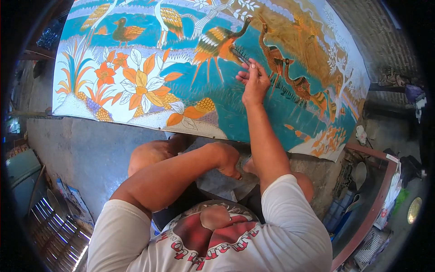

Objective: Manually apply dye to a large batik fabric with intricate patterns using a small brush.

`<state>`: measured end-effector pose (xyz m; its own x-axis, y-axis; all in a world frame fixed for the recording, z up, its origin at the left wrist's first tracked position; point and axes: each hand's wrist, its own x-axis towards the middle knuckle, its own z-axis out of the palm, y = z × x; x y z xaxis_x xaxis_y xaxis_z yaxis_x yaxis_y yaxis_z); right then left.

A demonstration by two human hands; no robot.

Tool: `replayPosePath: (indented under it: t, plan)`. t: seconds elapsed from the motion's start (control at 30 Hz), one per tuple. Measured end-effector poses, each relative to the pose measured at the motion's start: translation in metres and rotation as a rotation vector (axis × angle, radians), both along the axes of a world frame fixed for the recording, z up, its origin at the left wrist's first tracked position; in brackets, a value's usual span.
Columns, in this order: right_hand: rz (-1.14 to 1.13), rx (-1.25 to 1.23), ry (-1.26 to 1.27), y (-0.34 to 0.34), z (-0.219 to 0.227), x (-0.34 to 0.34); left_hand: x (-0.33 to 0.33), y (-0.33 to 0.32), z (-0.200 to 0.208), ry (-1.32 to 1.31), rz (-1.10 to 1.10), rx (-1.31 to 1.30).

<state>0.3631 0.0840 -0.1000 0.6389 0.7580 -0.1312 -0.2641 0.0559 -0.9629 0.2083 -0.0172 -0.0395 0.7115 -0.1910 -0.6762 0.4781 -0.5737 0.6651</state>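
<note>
A large painted canvas point(181, 97) spreads before me, with birds, orange flowers and teal water. My right hand point(254, 84) is over its middle, the thumb and fingers closed on a slim dark paintbrush point(242, 56). The brush points up and left, its tip at the lower body of a large orange-and-brown bird point(219, 43). Whether the tip touches the surface cannot be made out. Below the canvas's near edge, my left hand point(229, 162) hangs from a bent wrist in front of my knees. Its fingers droop loosely, partly hidden, with nothing visible in them.
A grey concrete floor point(81, 149) lies under the canvas. To the right stands a reddish-brown frame point(369, 213) with bags and clutter around it. Slatted bamboo point(56, 231) is at the lower left. Corrugated sheeting point(369, 31) borders the far right.
</note>
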Motion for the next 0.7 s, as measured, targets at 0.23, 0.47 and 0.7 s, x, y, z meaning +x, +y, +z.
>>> replayPosePath:
  t: [0.23, 0.47, 0.7]
  plan:
    - [-0.024, 0.030, -0.100, 0.000, -0.004, 0.008, 0.000, -0.001, 0.006, 0.000, -0.022, -0.002]
    - [0.029, 0.044, -0.241, 0.004, -0.009, 0.011, 0.001, -0.001, 0.011, -0.001, -0.029, -0.001]
    - [0.056, 0.004, -0.270, 0.002, -0.013, 0.003, 0.000, -0.005, 0.007, -0.020, -0.018, 0.018]
